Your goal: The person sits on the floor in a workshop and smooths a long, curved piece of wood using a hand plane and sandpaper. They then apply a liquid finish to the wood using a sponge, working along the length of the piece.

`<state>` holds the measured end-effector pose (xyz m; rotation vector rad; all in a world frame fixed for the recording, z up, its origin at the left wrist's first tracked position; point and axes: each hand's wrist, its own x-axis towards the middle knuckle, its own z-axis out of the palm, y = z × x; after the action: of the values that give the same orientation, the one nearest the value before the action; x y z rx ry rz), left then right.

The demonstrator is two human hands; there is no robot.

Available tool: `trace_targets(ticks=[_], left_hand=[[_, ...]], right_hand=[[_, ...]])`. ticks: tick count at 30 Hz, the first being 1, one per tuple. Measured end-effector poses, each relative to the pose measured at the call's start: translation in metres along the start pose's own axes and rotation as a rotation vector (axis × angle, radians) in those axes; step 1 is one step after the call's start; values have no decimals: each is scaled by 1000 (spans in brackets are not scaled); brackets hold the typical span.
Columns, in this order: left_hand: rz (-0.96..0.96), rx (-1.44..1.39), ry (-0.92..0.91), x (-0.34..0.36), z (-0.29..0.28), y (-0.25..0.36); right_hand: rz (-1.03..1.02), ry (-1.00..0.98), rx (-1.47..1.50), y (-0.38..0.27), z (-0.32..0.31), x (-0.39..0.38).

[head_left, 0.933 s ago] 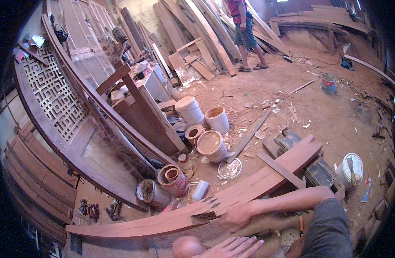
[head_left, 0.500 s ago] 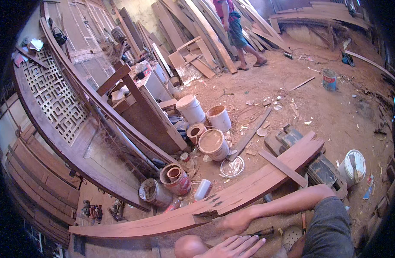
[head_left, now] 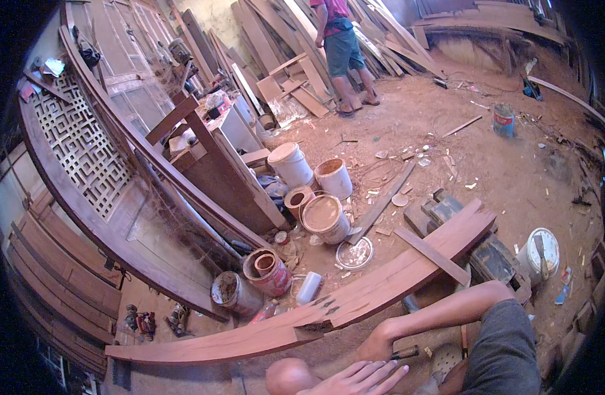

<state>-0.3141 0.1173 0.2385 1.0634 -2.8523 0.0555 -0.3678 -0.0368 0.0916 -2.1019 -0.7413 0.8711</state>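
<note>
A long reddish wooden beam (head_left: 381, 289) lies across in front of me, with a notch (head_left: 312, 327) cut in its near edge. My right hand (head_left: 375, 343) is closed just on the near side of that notch. Out of its grip, to the right, sticks the black handle (head_left: 406, 353) of a tool whose working end is hidden. My left hand (head_left: 363, 380) lies at the lower edge, fingers stretched out to the right, with nothing seen in it. Beside it is my bare knee (head_left: 291, 377).
A short board (head_left: 432, 255) crosses the beam's right part above dark blocks (head_left: 493, 263). Several buckets, among them a white lidded one (head_left: 291, 164), stand beyond the beam. A carved lattice panel (head_left: 85, 148) leans at left. Another person (head_left: 345, 56) stands near leaning planks (head_left: 263, 39).
My right hand, blurred before, has shifted slightly right and now shows clearly around the handle. My left hand stays nearly in place. The far person has moved left and turned.
</note>
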Motion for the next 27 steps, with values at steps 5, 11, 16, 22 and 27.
trace_targets(ticks=[5, 11, 16, 22, 27], left_hand=[[-28, -29, -7, 0, -6, 1], [-47, -131, -49, 0, -9, 0], [-38, -140, -67, -1, -10, 0], [-69, -148, -88, -4, -10, 2], [-21, -170, -79, 0, -17, -3]], right_hand=[[379, 382, -383, -15, -13, -25], [65, 151, -125, -6, -4, -7], [120, 727, -291, -5, -1, -12], [-9, 742, 83, -44, -52, -46], [52, 300, 201, 6, -39, -42]])
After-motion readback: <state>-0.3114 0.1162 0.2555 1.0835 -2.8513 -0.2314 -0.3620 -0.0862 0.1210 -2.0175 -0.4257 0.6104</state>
